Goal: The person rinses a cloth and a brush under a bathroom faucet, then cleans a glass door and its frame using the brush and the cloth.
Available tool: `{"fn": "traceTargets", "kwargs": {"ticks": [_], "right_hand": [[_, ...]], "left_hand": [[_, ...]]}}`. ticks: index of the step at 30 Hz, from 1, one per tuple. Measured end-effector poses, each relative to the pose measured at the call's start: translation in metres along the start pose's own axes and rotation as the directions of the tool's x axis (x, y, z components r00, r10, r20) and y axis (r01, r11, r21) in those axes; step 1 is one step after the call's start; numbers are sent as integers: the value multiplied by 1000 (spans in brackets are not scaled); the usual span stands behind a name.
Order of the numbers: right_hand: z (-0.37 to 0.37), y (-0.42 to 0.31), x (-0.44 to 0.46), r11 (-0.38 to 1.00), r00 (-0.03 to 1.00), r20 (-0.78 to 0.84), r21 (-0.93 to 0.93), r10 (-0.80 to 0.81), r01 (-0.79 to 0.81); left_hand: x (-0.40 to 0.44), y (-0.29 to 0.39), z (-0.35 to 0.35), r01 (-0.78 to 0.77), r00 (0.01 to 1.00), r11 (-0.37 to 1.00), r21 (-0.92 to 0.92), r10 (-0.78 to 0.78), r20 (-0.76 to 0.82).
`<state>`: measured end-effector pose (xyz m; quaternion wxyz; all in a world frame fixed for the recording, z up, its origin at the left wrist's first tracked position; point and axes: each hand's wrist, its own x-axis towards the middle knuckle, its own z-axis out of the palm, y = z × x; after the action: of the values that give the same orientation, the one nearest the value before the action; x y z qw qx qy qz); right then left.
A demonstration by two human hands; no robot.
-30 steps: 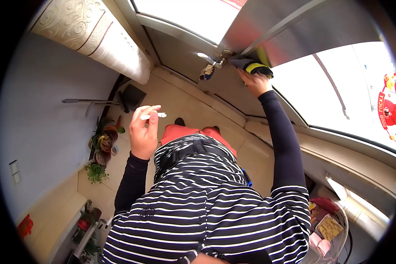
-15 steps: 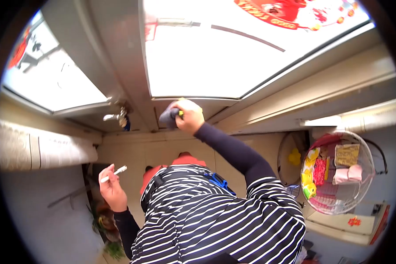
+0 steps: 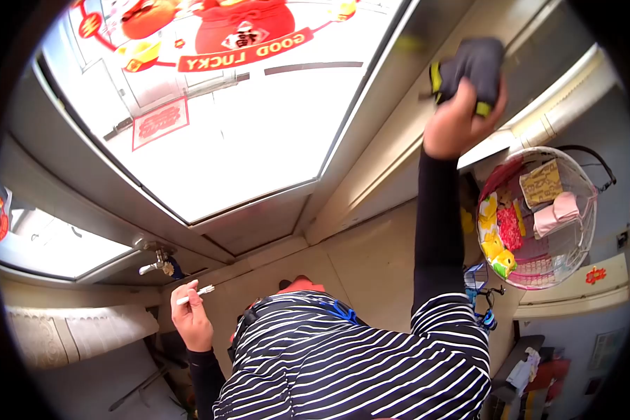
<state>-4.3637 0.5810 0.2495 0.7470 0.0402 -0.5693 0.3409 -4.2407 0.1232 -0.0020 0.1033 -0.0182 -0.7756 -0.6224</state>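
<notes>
My left hand [image 3: 192, 322] is at the lower left, closed on a thin white stick-like object [image 3: 196, 294] with a frayed-looking tip. At the upper right, my raised right hand [image 3: 458, 124] grips a dark grey cloth [image 3: 472, 66] with yellow-green edges, in front of the beige window frame [image 3: 371, 154]. The cloth looks slightly blurred, and whether it touches the frame I cannot tell. Left of it stands a large glass pane [image 3: 238, 133] with a red "GOOD LUCKY" decoration [image 3: 245, 52].
A door handle [image 3: 157, 266] with something hanging from it is at the left, above a patterned curtain [image 3: 84, 332]. On the right hangs a round wire basket [image 3: 539, 269] holding yellow, pink and tan items. A sofa-like seat with fabrics [image 3: 521, 367] is at the lower right.
My right hand has moved with the cloth from the door handle's side to the upper right. The view has turned rightward. My left hand still holds the white object.
</notes>
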Motion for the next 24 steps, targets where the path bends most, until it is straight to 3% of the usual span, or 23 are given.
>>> {"fn": "traceTargets", "kwargs": {"ticks": [1, 3, 5, 8, 11, 13, 17, 19, 23, 24], "right_hand": [[12, 11, 25, 938, 953, 102, -172, -286, 300], [51, 37, 63, 895, 905, 149, -153, -399, 420], [72, 16, 76, 681, 854, 296, -516, -427, 519], [76, 46, 72, 791, 869, 223, -360, -442, 495], [53, 63, 32, 806, 870, 359, -368, -337, 464], [36, 73, -14, 851, 871, 306, -248, -385, 463], [-12, 94, -117, 893, 926, 353, -363, -131, 265], [-23, 102, -141, 903, 930, 358, -369, -79, 219], [14, 79, -83, 939, 959, 256, -281, -124, 196], [29, 72, -53, 932, 946, 235, -229, -225, 279]], "left_hand": [[1, 3, 3, 7, 1000, 1000, 0, -7, 14], [3, 9, 8, 24, 999, 1000, 5, -24, 41], [2, 15, 13, 32, 998, 999, 11, -33, 46], [-6, 6, 18, 61, 998, 998, 32, -62, 32], [-14, -1, 21, 156, 987, 988, 21, -156, 40], [-15, 0, 25, 150, 988, 988, 32, -151, 38], [-12, 6, 28, 128, 992, 991, 42, -129, 7], [-8, 12, 26, 121, 993, 991, 60, -121, -3], [3, 19, 26, 98, 995, 994, 52, -99, 8], [5, 19, 27, 92, 996, 995, 44, -93, 18]]}}
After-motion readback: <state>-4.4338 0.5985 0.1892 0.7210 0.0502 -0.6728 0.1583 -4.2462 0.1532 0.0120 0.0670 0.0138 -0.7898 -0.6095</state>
